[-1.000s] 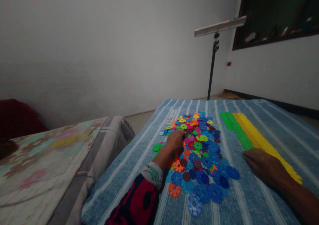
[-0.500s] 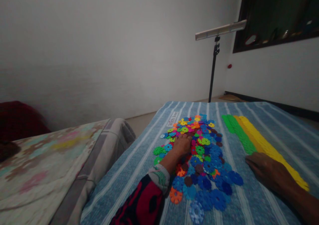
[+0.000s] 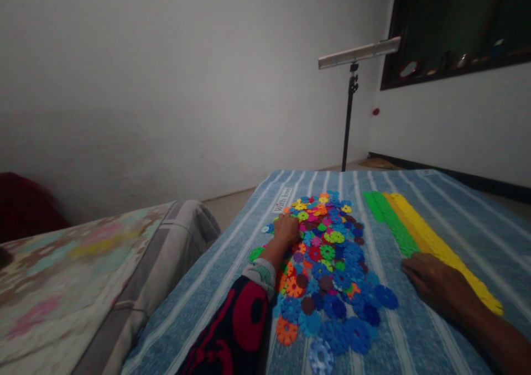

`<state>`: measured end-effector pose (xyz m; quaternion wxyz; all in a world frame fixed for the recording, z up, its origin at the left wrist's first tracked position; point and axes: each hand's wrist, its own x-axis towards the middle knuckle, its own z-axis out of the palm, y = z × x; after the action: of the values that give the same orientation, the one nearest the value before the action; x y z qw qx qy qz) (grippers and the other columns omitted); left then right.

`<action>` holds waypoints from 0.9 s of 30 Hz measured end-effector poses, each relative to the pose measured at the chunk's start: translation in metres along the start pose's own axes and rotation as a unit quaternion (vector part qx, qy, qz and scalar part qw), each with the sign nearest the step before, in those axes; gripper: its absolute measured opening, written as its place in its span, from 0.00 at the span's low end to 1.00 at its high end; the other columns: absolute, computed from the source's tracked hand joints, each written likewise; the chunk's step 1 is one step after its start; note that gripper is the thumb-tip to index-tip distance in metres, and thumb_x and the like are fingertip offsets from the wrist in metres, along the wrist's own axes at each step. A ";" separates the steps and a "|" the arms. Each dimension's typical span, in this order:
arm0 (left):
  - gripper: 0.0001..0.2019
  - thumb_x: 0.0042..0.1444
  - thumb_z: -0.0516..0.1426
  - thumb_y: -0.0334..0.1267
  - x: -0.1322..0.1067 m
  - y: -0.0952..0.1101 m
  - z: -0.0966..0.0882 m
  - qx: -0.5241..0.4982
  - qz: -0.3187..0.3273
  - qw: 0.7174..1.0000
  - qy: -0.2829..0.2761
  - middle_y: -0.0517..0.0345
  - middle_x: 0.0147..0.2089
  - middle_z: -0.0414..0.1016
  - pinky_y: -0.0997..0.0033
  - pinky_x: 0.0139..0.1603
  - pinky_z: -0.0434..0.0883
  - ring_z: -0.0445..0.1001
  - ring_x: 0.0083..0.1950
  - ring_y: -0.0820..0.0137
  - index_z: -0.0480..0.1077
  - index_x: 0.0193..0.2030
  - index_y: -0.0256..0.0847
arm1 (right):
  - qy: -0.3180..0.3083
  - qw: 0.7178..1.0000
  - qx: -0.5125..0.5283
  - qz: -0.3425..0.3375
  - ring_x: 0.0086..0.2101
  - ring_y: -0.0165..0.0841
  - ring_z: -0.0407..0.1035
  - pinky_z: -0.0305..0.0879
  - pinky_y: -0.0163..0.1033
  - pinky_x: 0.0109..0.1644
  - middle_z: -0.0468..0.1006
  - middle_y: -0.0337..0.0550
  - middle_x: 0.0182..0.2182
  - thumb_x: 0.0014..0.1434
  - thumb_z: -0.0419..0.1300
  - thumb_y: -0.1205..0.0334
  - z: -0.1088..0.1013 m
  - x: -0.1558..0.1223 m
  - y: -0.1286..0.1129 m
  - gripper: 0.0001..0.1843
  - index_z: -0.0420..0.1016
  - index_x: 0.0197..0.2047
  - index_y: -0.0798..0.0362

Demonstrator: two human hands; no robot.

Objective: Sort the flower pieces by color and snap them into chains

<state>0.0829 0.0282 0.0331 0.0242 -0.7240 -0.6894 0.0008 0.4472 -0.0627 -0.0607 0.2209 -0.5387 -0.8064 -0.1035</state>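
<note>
My left hand (image 3: 286, 230) is at the left side of a heap of toothed plastic discs (image 3: 342, 278) in blue, orange, green, brown, pink and yellow. Its fingers curl down among the discs, and whatever they pinch is hidden. At the near end of a row of overlapping green discs (image 3: 400, 234) rests my right hand (image 3: 431, 280), closed, its fingertips out of sight beneath it. A dark yellow row (image 3: 404, 223) and a longer bright yellow row (image 3: 443, 242) run alongside the green one.
A blue cloth with white stripes (image 3: 199, 319) covers the table. To the left stands a bed or couch with a floral cover (image 3: 83, 286), a gap between them. Beyond the table's far edge rises a light on a black stand (image 3: 348, 109).
My left hand has shifted left across the heap, uncovering pink, red and orange discs. My right hand stays by the green row's near end. The whole view has turned slightly right.
</note>
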 end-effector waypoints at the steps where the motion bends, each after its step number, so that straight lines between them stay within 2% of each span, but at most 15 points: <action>1: 0.18 0.62 0.49 0.36 0.002 -0.002 0.002 -0.001 -0.009 1.000 0.001 0.38 0.54 0.75 0.56 0.54 0.71 0.71 0.59 0.51 0.78 0.50 0.38 | 0.001 1.000 0.001 -0.001 0.32 0.36 0.73 0.65 0.39 0.34 0.76 0.43 0.29 0.67 0.47 0.55 0.000 0.000 0.000 0.20 0.77 0.31 0.48; 7: 0.19 0.63 0.49 0.40 0.004 -0.013 0.008 -0.006 -0.026 1.000 0.007 0.39 0.54 0.74 0.58 0.53 0.71 0.71 0.58 0.52 0.78 0.49 0.38 | 0.017 1.000 -0.010 -0.014 0.30 0.36 0.72 0.64 0.39 0.33 0.75 0.43 0.27 0.67 0.48 0.57 -0.002 0.002 -0.003 0.20 0.76 0.29 0.48; 13: 0.17 0.61 0.52 0.42 0.012 -0.007 0.008 -0.012 -0.024 0.999 0.017 0.43 0.54 0.74 0.59 0.54 0.70 0.70 0.58 0.55 0.78 0.49 0.41 | 0.018 1.000 -0.012 -0.014 0.30 0.35 0.72 0.63 0.38 0.32 0.75 0.43 0.27 0.68 0.48 0.58 -0.005 0.003 -0.005 0.20 0.76 0.29 0.49; 20: 0.16 0.64 0.50 0.39 0.013 -0.007 0.010 -0.027 -0.019 0.999 0.026 0.43 0.51 0.77 0.61 0.53 0.70 0.72 0.57 0.56 0.79 0.44 0.40 | 0.018 1.000 -0.015 -0.013 0.30 0.34 0.70 0.61 0.38 0.32 0.74 0.43 0.27 0.67 0.48 0.59 -0.006 0.004 -0.009 0.19 0.75 0.28 0.49; 27: 0.16 0.63 0.49 0.33 0.005 -0.012 0.006 -0.085 -0.012 0.995 0.058 0.46 0.43 0.79 0.65 0.51 0.69 0.75 0.49 0.61 0.79 0.37 0.37 | 0.013 1.000 -0.011 0.003 0.32 0.35 0.71 0.62 0.38 0.34 0.76 0.44 0.28 0.67 0.48 0.60 -0.009 0.006 -0.010 0.20 0.75 0.28 0.50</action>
<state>0.0711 0.0338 0.0280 0.0027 -0.7142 -0.6928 -0.0996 0.4381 -0.0659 -0.0491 0.2261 -0.5422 -0.8006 -0.1185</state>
